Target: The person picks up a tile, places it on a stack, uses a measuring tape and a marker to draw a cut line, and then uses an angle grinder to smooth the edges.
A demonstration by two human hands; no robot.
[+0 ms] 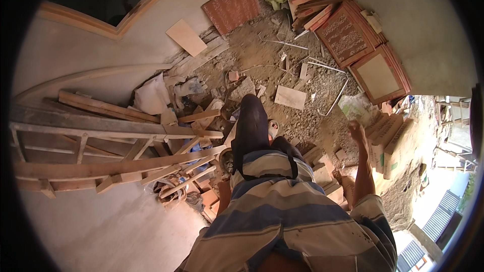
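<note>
My right arm reaches forward on the right, and my right hand (356, 130) hangs in the air with its fingers curled in. Nothing shows in its grip. Closest to it are the stacked cardboard boxes (387, 141) just to its right and the rubble floor ahead. Of my left arm only a short piece of forearm (224, 195) appears beside the striped shirt (282, 206); the hand itself is hidden. One dark-trousered leg (250, 126) is forward among the debris.
Wooden ladder-like frames (85, 171) and planks lie along the left. Broken tiles, a pale tile (290, 97) and thin white strips (333, 98) litter the ground ahead. Reddish framed panels (345, 35) lean at the far right wall, a red board (232, 7) at the far wall.
</note>
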